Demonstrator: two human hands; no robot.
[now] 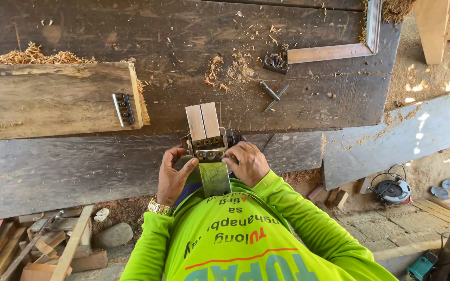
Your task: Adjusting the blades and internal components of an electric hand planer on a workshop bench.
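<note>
Head view looks straight down over a lime-green long-sleeved shirt onto a dark plank tabletop [131, 31]. The left hand [174, 174], with a gold watch at the wrist, curls its fingers [169, 155] around the left side of a small metal jig [208, 148], the thumb pressing toward its front face. The right hand [248, 162] closes its fingers [235, 151] on the jig's right side, so both hands have it pinched between them at the tabletop's near edge. The jig sits clamped over the near ends of two pale wood strips [203, 120] lying side by side and touching, pointing away from the person. A greenish flat piece [215, 179] hangs below the jig against the shirt; what it is cannot be made out.

Farther back lie two dark metal pins [273, 94] crossed, a small dark metal block [276, 63], and a framing square [339, 51] whose upper arm is cut off by the picture's top edge. A second metal jig [124, 109] sits on the end of a weathered board [53, 99] at left. The fingertips behind the jig are hidden.
</note>
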